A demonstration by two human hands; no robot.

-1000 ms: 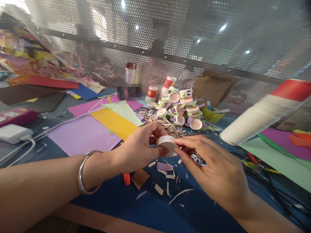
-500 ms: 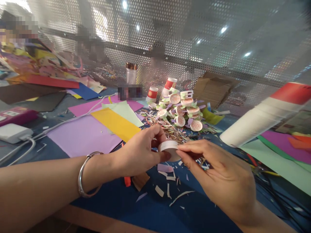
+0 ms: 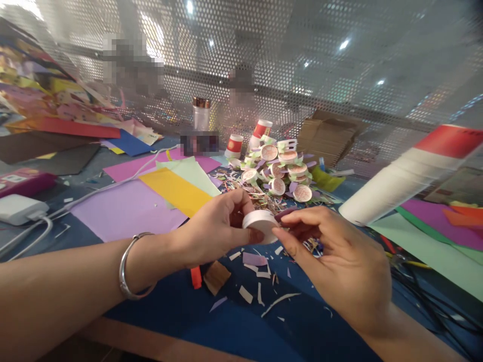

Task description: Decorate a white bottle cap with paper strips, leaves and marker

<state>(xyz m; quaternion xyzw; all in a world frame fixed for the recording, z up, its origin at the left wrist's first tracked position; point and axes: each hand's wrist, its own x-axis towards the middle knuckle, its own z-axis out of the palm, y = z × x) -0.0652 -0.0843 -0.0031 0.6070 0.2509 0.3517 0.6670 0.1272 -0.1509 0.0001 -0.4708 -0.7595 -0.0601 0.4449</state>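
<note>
My left hand (image 3: 222, 229) pinches a white paper cup bottom (image 3: 262, 218), cut down to a shallow disc, with its thumb on the near face and fingers behind. The disc is tilted, its flat side toward me. My right hand (image 3: 332, 256) is at the disc's right edge. Its thumb tip touches or nearly touches the rim, and the index finger stands a little apart from it. By that index fingertip shows a dark purple sliver (image 3: 286, 213); I cannot tell whether it is held. Below lie paper scraps (image 3: 254, 259).
Behind my hands rises a pile of cut cup bottoms (image 3: 277, 171) amid shreds. Stacked paper cups (image 3: 407, 176) lean at right. Coloured sheets (image 3: 128, 208) and a white charger (image 3: 20, 208) are at left. Black cables (image 3: 418, 291) lie at right. A perforated metal screen (image 3: 279, 50) stands behind.
My right index finger has come away from the cup bottom's rim, and the fingers have parted. The left hand keeps its hold, with the disc turned slightly. The whole view has shifted a little.
</note>
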